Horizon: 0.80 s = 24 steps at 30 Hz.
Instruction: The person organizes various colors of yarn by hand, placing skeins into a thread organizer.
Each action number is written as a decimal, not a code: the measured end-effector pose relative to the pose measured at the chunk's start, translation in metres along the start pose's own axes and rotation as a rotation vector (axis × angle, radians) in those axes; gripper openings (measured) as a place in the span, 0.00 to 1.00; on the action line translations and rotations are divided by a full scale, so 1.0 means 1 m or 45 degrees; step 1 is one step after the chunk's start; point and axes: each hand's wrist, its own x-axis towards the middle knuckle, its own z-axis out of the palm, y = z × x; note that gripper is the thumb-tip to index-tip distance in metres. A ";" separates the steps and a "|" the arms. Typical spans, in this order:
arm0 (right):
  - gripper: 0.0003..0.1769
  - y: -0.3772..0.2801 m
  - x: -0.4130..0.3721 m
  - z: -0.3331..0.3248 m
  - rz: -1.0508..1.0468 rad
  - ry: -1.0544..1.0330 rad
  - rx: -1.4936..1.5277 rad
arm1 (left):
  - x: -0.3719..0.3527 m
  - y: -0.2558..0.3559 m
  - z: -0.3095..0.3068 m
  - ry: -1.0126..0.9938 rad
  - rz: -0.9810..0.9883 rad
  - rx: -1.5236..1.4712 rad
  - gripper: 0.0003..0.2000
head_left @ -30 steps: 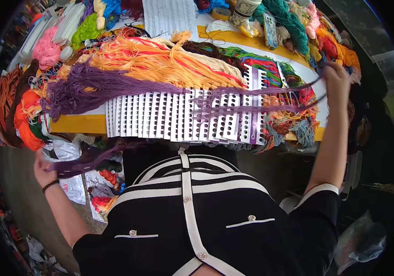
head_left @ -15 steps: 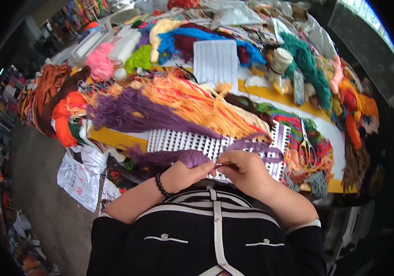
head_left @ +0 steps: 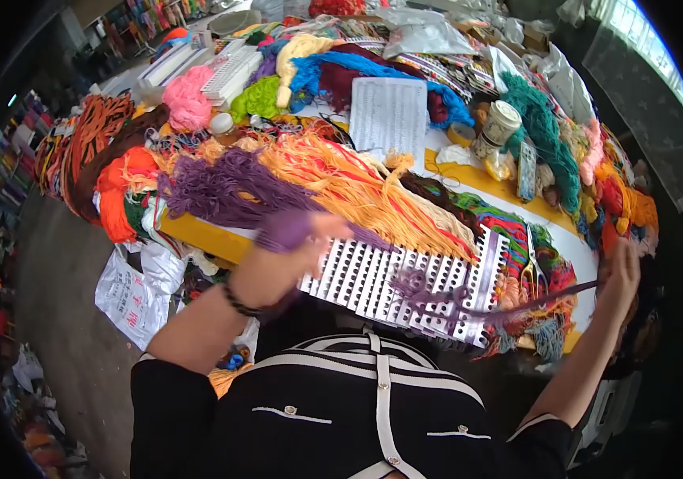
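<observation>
Smeared by motion, my left hand [head_left: 313, 239] is raised over the near edge of the pile, with a rounded bundle of purple thread [head_left: 284, 230] in it. Far to the right, my right hand [head_left: 621, 275] is closed on a purple strand [head_left: 545, 302], which stretches back leftward toward a loose purple tangle [head_left: 417, 289]. That tangle lies over a white perforated card [head_left: 357, 275] with rows of dark holes. Behind the card spread a purple hank [head_left: 234, 188] and orange threads [head_left: 341, 188].
Gold-handled scissors [head_left: 531, 267] lie among multicoloured threads at the right. Farther back are a printed sheet [head_left: 389, 116], a patterned cup [head_left: 497, 128], a teal hank [head_left: 545, 136] and a pink hank [head_left: 188, 97]. A white plastic bag [head_left: 138, 295] hangs at the left edge.
My hands were together in front of my body and have moved apart. The right went far right, drawing the purple strand out; the left rose to the left with the purple bundle.
</observation>
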 end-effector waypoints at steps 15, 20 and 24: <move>0.14 0.053 -0.119 0.219 0.312 -1.288 -0.310 | 0.081 -0.109 0.058 -0.043 -1.073 -0.391 0.18; 0.13 0.065 -0.119 0.227 0.619 -1.289 -0.358 | 0.083 -0.108 0.085 0.059 -0.988 -0.312 0.16; 0.12 0.055 -0.109 0.224 0.913 -1.241 -0.177 | 0.087 -0.134 0.095 0.007 -0.794 -0.221 0.11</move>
